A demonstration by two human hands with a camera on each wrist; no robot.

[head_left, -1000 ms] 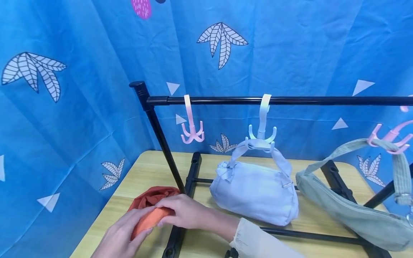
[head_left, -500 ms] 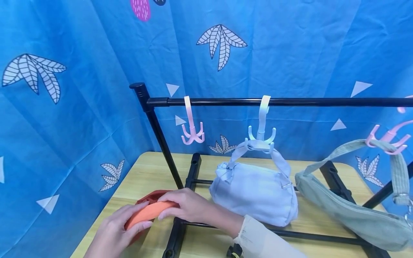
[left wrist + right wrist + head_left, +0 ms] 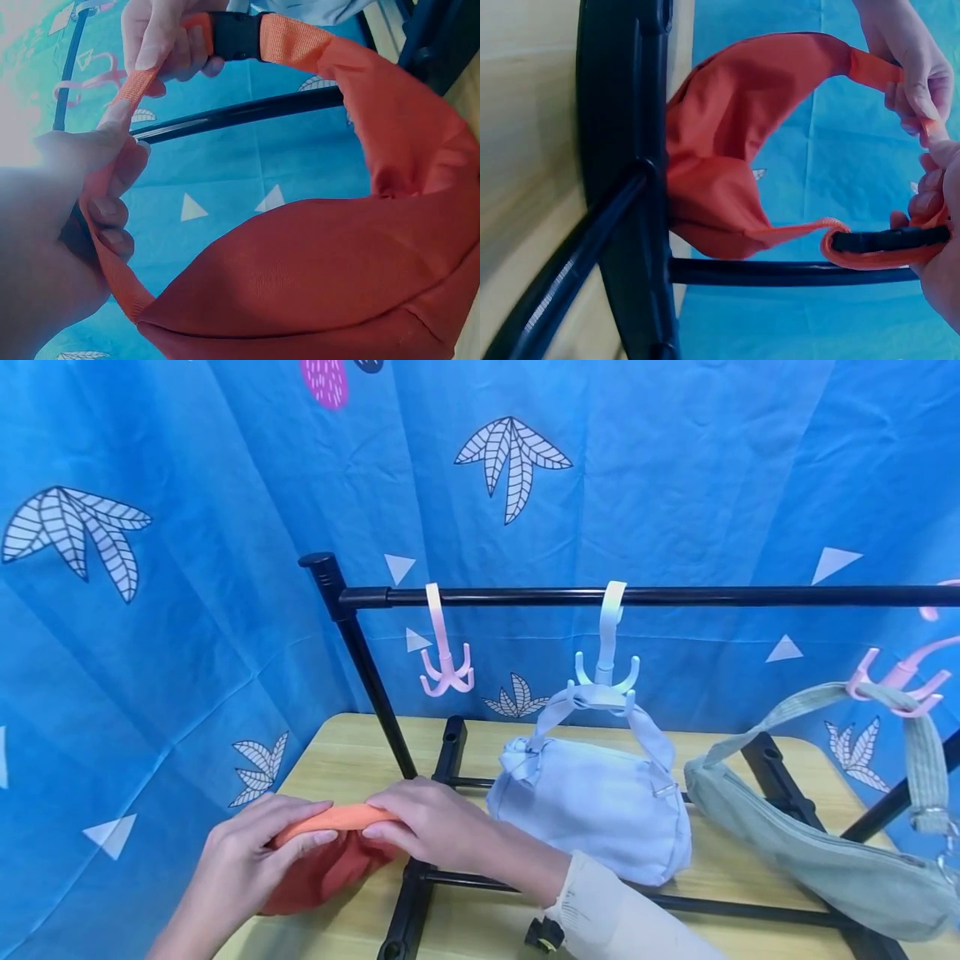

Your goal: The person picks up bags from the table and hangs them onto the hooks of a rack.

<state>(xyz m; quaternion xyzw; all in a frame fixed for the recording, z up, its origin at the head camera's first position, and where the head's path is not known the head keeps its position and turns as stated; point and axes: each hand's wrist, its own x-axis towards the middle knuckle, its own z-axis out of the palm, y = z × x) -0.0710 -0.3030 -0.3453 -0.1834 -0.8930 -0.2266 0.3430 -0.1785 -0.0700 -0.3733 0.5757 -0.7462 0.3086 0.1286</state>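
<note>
A red crossbody bag (image 3: 322, 872) hangs below its orange strap (image 3: 337, 817), low at the left of the head view. My left hand (image 3: 243, 852) pinches the strap between thumb and fingers at its left part. My right hand (image 3: 431, 818) pinches the same strap a short way to the right. In the left wrist view, a black side-release buckle (image 3: 238, 35) joins the strap beside my right hand. The bag body looks zipped along its lower side. Whether its bottom touches the table cannot be told.
A black rack's top bar (image 3: 510, 597) carries a pink hook (image 3: 447, 672) with nothing on it. A pale blue hook (image 3: 607, 643) holds a light blue bag (image 3: 588, 810). A green bag (image 3: 817, 852) hangs from another pink hook (image 3: 900, 681). The rack's feet stand on the wooden table (image 3: 352, 752).
Both hands have risen slightly with the strap, and the left hand has shifted left. The strap now stretches level between them, with the bag body hanging beneath it rather than lying behind.
</note>
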